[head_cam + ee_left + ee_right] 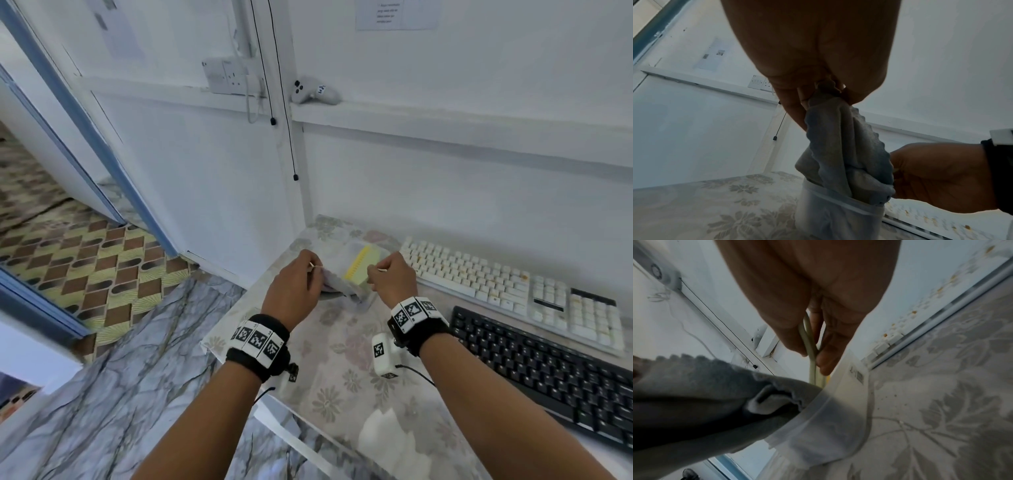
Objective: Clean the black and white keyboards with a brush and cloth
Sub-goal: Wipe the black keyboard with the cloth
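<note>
A grey cloth (337, 286) and a yellow brush (363, 265) sit in a translucent tub (356, 245) at the table's far left corner. My left hand (317, 270) pinches the cloth (840, 146) by its top corner, and the cloth hangs half out of the tub (838, 216). My right hand (375, 274) pinches the brush's pale loop handle (810, 344), whose lower part stays inside the tub (834, 418). A white keyboard (496, 281) with brown specks lies to the right against the wall. A black keyboard (548, 370) lies in front of it.
The table (342, 394) has a floral cover, and its left edge drops to a marble-pattern floor (120, 394). A white controller (313, 90) rests on the wall ledge. Two black cords (291, 144) hang beside a wall socket (233, 75).
</note>
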